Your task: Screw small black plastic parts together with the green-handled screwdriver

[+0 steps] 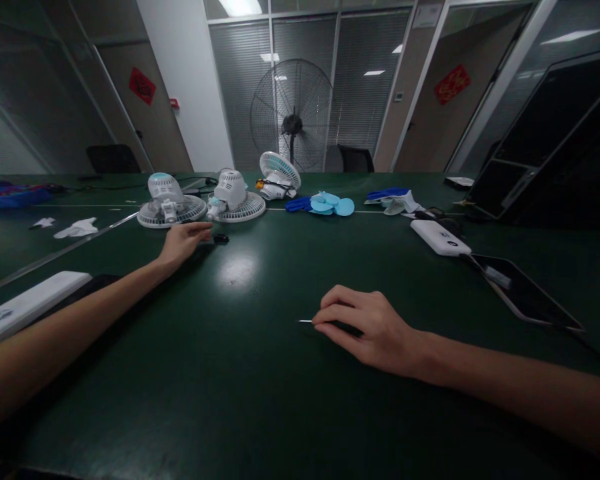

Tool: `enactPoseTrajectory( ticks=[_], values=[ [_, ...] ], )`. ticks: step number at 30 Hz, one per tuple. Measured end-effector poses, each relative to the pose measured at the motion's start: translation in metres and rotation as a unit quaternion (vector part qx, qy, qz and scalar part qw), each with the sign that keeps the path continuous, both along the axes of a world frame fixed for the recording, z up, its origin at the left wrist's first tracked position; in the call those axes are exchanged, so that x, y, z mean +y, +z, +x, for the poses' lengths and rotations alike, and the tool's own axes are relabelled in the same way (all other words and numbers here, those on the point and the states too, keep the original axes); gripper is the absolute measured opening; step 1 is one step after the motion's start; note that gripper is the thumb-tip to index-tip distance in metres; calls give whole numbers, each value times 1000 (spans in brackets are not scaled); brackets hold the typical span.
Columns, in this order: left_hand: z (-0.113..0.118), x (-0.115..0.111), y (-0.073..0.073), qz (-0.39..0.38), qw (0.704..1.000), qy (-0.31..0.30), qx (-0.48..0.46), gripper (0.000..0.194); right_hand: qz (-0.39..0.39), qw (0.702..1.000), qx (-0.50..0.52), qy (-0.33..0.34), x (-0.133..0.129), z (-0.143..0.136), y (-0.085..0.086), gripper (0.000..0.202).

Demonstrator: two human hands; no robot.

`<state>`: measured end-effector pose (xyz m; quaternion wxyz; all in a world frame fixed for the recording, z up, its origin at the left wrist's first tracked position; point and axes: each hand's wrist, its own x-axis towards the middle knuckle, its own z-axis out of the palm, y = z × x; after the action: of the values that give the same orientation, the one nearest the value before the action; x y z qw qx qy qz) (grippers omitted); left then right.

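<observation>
My right hand hovers low over the dark green table, thumb and fingers pinched on a thin, light-coloured pin-like piece whose tip points left. Most of that piece is hidden by the fingers, so its kind does not show. My left hand reaches forward with fingers stretched out, and nothing shows in it. Just right of its fingertips lies a small black object. Behind the left hand are two small white fans, a left one and a right one, grilles down on the table.
A third small fan leans farther back, beside light-blue fan blades and blue-white gloves. To the right lie a white power bank and a dark tablet-like device. A long white box lies by my left forearm.
</observation>
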<state>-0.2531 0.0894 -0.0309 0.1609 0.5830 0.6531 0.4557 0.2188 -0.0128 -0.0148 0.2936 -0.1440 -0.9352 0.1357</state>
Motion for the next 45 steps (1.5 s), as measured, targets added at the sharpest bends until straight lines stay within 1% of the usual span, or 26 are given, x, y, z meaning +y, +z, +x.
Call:
enactPoseTrajectory(
  ticks=[4, 7, 11, 15, 17, 20, 22, 27, 34, 40, 45],
  values=[
    [6, -3, 4, -18, 999, 0, 35, 51, 11, 1000, 4, -1, -1, 1, 1, 16],
    [9, -5, 6, -7, 998, -3, 59, 49, 12, 1000, -3, -4, -1, 2, 0, 16],
    [10, -4, 7, -3, 997, 9, 78, 44, 16, 1000, -1, -5, 0, 2, -1, 17],
    [7, 1, 5, 22, 992, -11, 125, 42, 18, 1000, -2, -6, 0, 2, -1, 18],
    [5, 2, 5, 9, 990, -27, 136, 42, 17, 1000, -5, -7, 0, 2, -2, 17],
    [5, 3, 5, -30, 990, -55, 124, 44, 16, 1000, -9, -8, 0, 2, -1, 17],
    [5, 4, 5, -38, 990, -60, 120, 43, 21, 1000, -8, -8, 0, 1, -1, 17],
    [5, 5, 5, -44, 993, -11, 108, 41, 21, 1000, -7, -2, 1, 1, 0, 17],
    [-2, 9, 3, -73, 992, -28, 95, 52, 11, 1000, -13, 1, 0, 3, 0, 16],
    [1, 9, 5, -84, 995, -2, 57, 48, 2, 1000, -16, 6, -1, 2, 2, 15],
    [4, 12, 3, -96, 995, -1, 12, 48, 6, 1000, -10, 6, -1, 2, 3, 15]
  ],
)
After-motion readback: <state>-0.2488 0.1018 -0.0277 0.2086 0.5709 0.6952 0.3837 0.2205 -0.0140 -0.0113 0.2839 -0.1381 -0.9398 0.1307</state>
